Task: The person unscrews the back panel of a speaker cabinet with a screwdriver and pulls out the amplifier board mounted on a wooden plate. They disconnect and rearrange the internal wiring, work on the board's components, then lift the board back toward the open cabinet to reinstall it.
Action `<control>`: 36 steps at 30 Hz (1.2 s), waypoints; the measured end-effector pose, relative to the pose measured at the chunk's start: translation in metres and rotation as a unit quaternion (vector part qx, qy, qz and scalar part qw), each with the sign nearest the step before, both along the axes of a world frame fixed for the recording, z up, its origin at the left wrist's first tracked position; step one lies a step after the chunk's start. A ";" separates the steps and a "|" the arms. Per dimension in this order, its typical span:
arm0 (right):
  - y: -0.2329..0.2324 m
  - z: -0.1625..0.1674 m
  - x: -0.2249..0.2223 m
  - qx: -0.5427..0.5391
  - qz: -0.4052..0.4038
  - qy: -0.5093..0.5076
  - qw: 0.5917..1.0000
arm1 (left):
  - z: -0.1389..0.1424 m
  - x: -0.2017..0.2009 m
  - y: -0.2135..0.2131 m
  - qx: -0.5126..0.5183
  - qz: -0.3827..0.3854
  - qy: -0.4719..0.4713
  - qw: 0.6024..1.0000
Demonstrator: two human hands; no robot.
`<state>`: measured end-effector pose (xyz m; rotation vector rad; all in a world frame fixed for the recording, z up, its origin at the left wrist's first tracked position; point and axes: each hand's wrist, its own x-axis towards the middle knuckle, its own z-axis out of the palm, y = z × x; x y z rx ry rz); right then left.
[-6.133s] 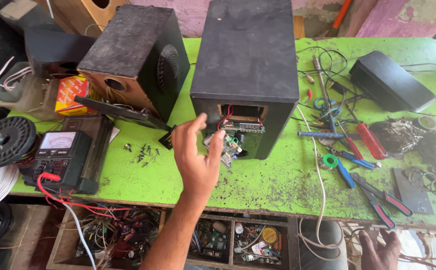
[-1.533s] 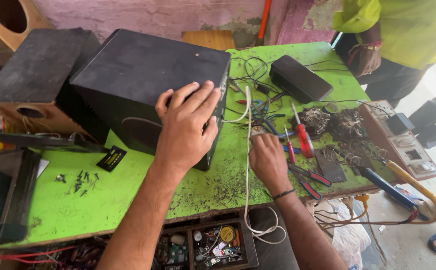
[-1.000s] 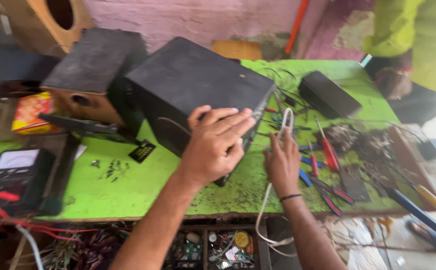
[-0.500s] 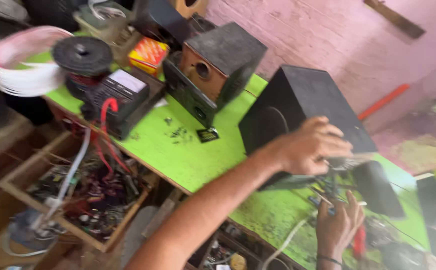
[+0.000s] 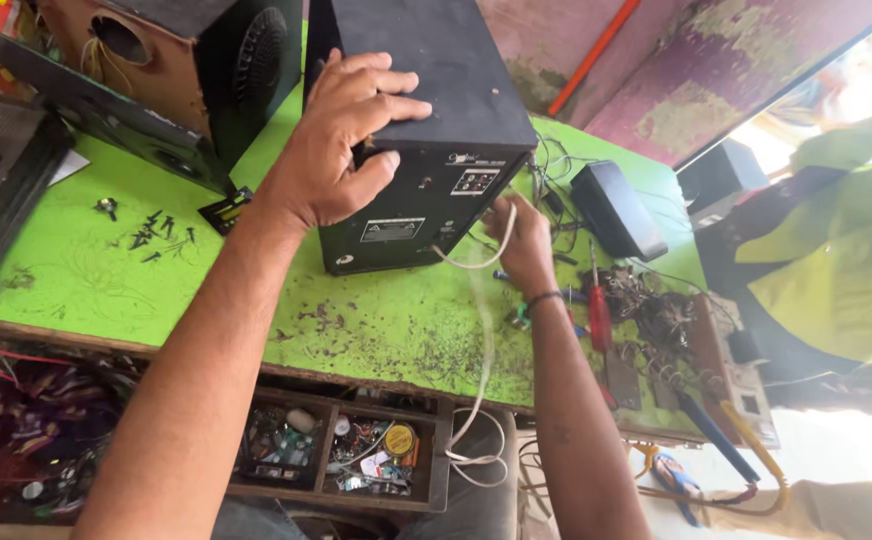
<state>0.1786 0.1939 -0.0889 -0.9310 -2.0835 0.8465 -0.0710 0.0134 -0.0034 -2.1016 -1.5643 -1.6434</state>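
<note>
On green bench: left hand (image 5: 341,140) fingers clamp black speaker box (image 5: 426,130), right hand (image 5: 521,245) pinches white cable (image 5: 481,330)

Your desk (image 5: 66,270) is bright green with dark specks all over, the speaker (image 5: 426,130) you're grabbing is matte black with white labels, the cable (image 5: 481,330) is white, that screwdriver (image 5: 599,318) has a red handle, and the wall (image 5: 686,80) behind is patchy pink.

A wooden speaker cabinet (image 5: 156,70) with round openings stands at the upper left of the frame on the green table (image 5: 376,320). Small dark screws (image 5: 151,232) lie scattered on the table at left. A red-handled screwdriver (image 5: 599,310) lies right of centre, below a small black box (image 5: 616,210). A parts drawer (image 5: 341,455) shows at bottom centre.
</note>
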 end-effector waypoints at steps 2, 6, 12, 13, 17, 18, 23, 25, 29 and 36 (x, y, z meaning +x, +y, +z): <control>-0.002 0.004 -0.014 -0.066 0.067 0.058 0.994 | -0.001 0.001 0.001 0.010 0.004 -0.001 1.000; -0.004 0.002 -0.012 -0.022 0.038 0.085 0.995 | -0.004 0.003 0.007 0.032 0.030 0.013 0.999; -0.017 -0.030 0.035 -0.032 -0.042 0.084 0.995 | -0.015 0.011 0.017 0.068 0.073 -0.008 0.995; -0.016 -0.034 0.039 -0.026 -0.056 0.072 0.995 | -0.016 0.011 0.018 0.078 0.078 -0.009 0.994; -0.023 -0.040 0.050 0.022 -0.063 0.079 0.995 | -0.018 0.011 0.019 0.090 0.074 -0.007 0.993; -0.031 -0.041 0.053 0.099 -0.088 0.064 0.989 | -0.018 0.011 0.019 0.088 0.074 -0.008 0.993; -0.115 -0.065 0.051 0.172 -0.152 -0.021 0.973 | -0.016 0.012 0.019 0.099 0.078 -0.010 0.992; -0.144 -0.077 0.037 0.078 -0.032 -0.125 0.989 | -0.015 0.012 0.018 0.106 0.075 -0.012 0.991; -0.177 -0.086 0.020 0.090 0.022 -0.146 0.985 | -0.017 0.008 0.014 0.118 0.066 -0.001 0.991; -0.174 -0.074 0.020 0.081 0.071 -0.157 0.982 | -0.019 0.007 0.009 0.122 0.066 -0.005 0.990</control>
